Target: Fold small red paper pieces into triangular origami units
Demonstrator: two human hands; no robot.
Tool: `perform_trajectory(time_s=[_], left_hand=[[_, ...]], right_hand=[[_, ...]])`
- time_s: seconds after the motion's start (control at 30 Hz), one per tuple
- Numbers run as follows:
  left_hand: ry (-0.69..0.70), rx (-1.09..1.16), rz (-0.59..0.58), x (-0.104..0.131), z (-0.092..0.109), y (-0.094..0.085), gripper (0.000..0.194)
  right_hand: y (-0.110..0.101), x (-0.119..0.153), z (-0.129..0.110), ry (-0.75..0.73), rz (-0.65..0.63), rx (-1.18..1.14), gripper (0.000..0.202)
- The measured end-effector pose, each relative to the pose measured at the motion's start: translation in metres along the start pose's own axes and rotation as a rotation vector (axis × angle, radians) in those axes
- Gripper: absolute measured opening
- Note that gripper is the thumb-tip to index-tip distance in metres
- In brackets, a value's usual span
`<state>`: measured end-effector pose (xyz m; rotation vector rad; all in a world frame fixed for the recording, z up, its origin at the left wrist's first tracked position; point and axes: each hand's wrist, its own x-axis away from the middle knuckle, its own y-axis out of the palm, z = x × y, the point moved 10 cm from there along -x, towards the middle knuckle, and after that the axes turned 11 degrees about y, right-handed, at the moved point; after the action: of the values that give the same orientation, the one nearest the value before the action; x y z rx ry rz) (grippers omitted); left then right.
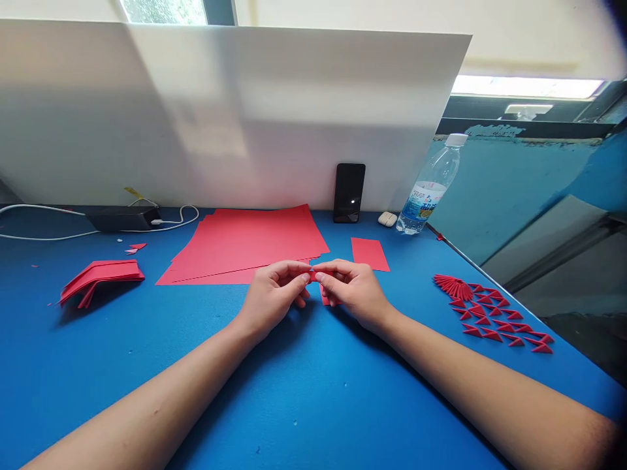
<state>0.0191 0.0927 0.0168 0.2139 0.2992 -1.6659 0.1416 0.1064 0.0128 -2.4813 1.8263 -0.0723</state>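
Near the middle of the blue table, a small piece of red paper (313, 277) is pinched between my two hands. My left hand (277, 290) grips its left side with thumb and index finger. On its right side, the thumb and fingers of my right hand (353, 290) are closed. Most of the piece is hidden by my fingertips. Below my right fingers a bit of red paper (324, 299) shows. Behind my hands lie large red sheets (259, 238), with a small red rectangle (371, 254) to their right.
Folded red strips (102, 275) and red scraps (137, 247) sit on the left, near a black box (122, 219) with white cables. Small folded red triangles (494, 313) lie at right. Behind stand a phone (349, 193), white case (387, 219) and tilted bottle (428, 189).
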Motion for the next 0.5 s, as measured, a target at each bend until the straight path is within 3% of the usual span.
perform_trajectory(time_s=[0.27,0.5], left_hand=[[0.034,-0.059,-0.025,0.0004,0.0022,0.0012,0.026],[-0.003,-0.070,-0.012,0.0007,-0.0015,-0.0005,0.033]], right_hand=[[-0.0015,-0.0021,0.0079,0.076,-0.006,-0.084,0.035],[-0.0012,-0.0005,0.0040,0.041,-0.008,-0.069,0.032]])
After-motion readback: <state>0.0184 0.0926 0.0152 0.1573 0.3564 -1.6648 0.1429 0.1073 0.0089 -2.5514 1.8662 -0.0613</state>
